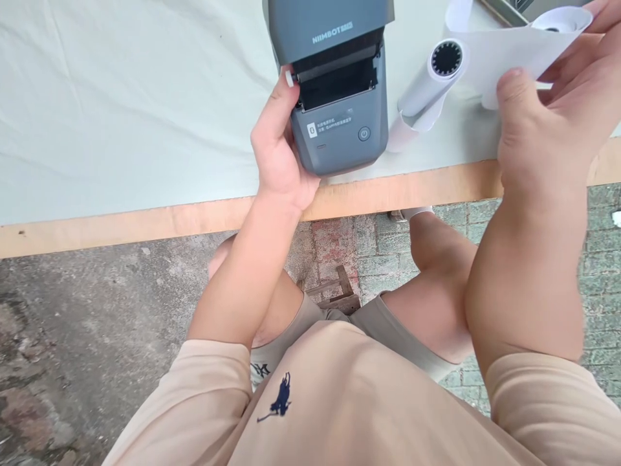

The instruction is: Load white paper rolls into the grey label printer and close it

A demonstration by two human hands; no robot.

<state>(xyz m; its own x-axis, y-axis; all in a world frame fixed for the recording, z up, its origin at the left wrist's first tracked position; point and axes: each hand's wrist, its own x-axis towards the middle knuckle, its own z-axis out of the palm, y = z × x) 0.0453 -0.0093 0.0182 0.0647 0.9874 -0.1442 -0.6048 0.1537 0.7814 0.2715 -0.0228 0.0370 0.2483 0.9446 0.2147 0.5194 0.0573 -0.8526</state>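
Observation:
My left hand (281, 133) is wrapped round the left side of a dark grey label printer (334, 139), thumb by a small white knob. Its lid is raised and the dark paper bay shows. At the upper right, my right hand (557, 103) is closed on a loose, curling strip of white label paper (504, 55), thumb in front and fingers behind. A white paper roll (422, 84) with a black toothed core end lies between the printer and my right hand. The far fingertips of my right hand are partly cut off by the frame edge.
A pale cloth (145, 110) covers the table, with a bare wooden edge (194, 217) in front. A dark metal-edged object (504, 13) sits at the upper right. Below are my legs, part of a wooden stool (342, 291) and a paved floor (383, 249).

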